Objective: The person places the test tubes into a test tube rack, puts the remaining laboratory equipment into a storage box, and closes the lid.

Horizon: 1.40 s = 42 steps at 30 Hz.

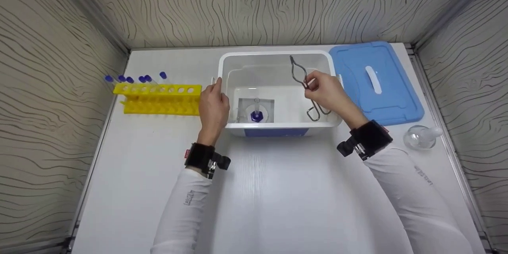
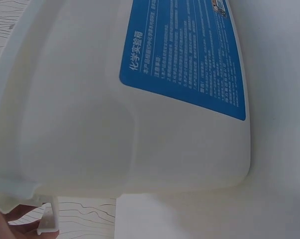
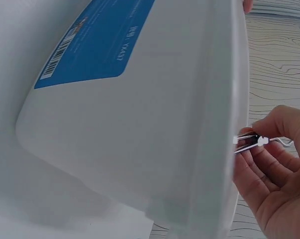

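A white plastic box (image 1: pixel 278 125) without its lid stands in the middle of the table. My left hand (image 1: pixel 213 107) holds its left rim, the index finger lying along the edge; in the left wrist view the fingers (image 2: pixel 33 229) curl beside a white clip (image 2: pixel 50 219). My right hand (image 1: pixel 323 89) pinches metal crucible tongs (image 1: pixel 298 73) near their pivot, over the right side of the box. The tongs' tips point up toward the back wall, and their finger loops hang down inside the box. Within the box, at the left, is a clear glass piece with a purple base (image 1: pixel 257 116).
Left of the box stands a yellow test tube rack (image 1: pixel 158 89) with several blue-capped tubes (image 1: pixel 147 78). A blue lid (image 1: pixel 357 87) with a white handle lies to the right. Near the right table edge is a clear glass vessel (image 1: pixel 420 138).
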Motion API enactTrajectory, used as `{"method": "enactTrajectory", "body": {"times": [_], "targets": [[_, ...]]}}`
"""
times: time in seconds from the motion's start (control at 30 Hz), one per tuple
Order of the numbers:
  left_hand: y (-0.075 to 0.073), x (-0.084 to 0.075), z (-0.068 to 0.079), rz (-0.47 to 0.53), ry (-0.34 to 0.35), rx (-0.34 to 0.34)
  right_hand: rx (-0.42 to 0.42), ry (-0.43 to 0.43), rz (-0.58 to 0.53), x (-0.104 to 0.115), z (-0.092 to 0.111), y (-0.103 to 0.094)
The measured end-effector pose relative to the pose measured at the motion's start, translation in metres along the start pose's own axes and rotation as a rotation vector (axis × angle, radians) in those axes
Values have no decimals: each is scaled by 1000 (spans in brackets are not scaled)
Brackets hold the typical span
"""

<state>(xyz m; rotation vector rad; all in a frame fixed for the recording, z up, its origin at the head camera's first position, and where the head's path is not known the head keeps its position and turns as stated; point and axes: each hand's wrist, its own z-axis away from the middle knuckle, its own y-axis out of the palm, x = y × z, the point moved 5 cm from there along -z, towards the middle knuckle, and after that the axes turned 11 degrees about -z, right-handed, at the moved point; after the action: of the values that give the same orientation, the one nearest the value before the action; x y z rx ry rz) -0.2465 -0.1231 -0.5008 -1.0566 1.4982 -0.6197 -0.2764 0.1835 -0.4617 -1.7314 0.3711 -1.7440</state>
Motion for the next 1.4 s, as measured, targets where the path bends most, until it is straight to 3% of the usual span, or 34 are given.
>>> {"method": "enactTrajectory", "body": {"times": [0.3,0.73,1.23,1.4], "targets": [[0,2,0,-3,-5,-7,155,14,95,-14,-7,18],[0,2,1,-27,12,-32,399,49,291,-11,-16,38],[0,-2,-3,-38,21,-15,513,136,603,-11,-16,51],[-1,-2,-1,-42,26,-27,576,117,637,-14,-13,55]]}}
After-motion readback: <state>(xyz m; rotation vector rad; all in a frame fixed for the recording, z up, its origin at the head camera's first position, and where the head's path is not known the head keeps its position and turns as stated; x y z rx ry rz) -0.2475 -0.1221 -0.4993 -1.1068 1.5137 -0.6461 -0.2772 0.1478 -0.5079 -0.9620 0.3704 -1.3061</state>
